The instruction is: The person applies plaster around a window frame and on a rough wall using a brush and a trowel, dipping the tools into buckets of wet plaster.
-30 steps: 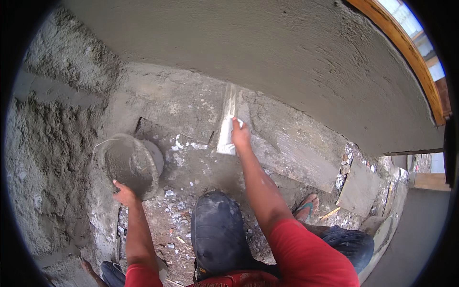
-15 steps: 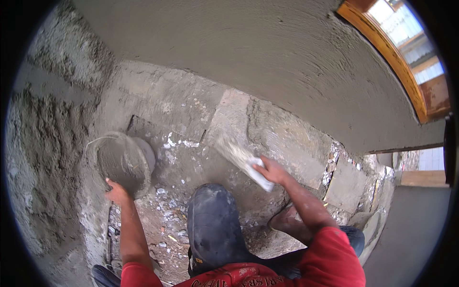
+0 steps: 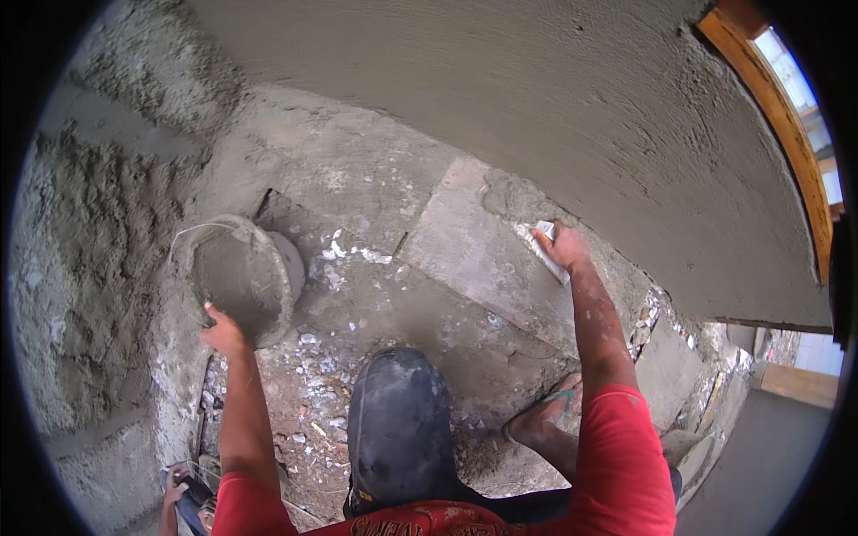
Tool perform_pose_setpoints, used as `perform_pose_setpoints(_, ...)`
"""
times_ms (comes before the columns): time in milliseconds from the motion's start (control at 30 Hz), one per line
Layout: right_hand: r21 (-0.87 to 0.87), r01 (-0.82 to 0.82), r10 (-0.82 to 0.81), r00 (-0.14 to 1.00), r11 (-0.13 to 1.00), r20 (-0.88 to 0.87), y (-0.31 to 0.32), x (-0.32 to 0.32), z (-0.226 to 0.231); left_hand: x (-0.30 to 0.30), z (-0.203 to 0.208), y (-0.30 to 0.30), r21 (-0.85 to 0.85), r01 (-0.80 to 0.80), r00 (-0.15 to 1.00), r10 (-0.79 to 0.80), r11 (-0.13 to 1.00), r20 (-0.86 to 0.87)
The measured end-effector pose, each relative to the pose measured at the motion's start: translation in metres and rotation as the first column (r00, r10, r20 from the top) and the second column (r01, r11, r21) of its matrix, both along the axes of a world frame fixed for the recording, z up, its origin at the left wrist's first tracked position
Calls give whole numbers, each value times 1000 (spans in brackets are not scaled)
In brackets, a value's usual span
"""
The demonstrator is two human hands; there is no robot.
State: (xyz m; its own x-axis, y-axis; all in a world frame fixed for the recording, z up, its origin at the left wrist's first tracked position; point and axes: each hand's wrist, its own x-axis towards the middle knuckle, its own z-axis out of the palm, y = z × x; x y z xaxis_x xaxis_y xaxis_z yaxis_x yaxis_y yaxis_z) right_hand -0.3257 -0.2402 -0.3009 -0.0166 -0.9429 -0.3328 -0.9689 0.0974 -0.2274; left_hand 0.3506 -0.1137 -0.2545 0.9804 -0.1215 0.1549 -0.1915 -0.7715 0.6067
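My left hand point(image 3: 225, 332) grips the near left rim of a round, mortar-smeared bucket point(image 3: 288, 284), which is tilted. Grey wet mortar point(image 3: 234, 268) shows inside, and a thin wire handle loops over the far left side. In my right hand point(image 3: 567, 247) is a plastering float point(image 3: 547, 256) with a pale grip, its blade pressed low against the flat slab point(image 3: 474, 232) at the foot of the wall. Just beyond the float lies a bunched ridge of wet mortar point(image 3: 517, 196). The fingers of my right hand wrap round the grip and hide part of it.
A smoothly plastered grey wall point(image 3: 500, 89) rises ahead, with a wooden window frame point(image 3: 778, 125) at the right. Rough mortar point(image 3: 98, 241) covers the left wall. Paint chips and rubble point(image 3: 313, 384) litter the ground by my knee point(image 3: 399, 420). Another person's hand point(image 3: 174, 482) shows at lower left.
My right hand has carried the float farther out and right, to the slab by the wall foot. My left hand stays on the bucket rim. The whole view has shifted slightly.
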Motion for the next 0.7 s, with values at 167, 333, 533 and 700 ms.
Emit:
perform_pose_setpoints(167,-158,87,-98,993,984,-63,4,36,13,13,3,4,77,-77,995,72,994,66)
perform_pose_setpoints(333,-187,1,-34,985,982,-171,23,64,76,-5,14,1,-2,-60,989,59,998,-138)
perform_pose_setpoints(533,-330,-232,218,973,915,-79,29,188,180,5,0,2,-100,-120,992,115,988,-48)
perform_pose_setpoints(700,-539,-530,623,782,655,-11,52,368,213,24,-3,29,-273,-94,989,58,958,-138)
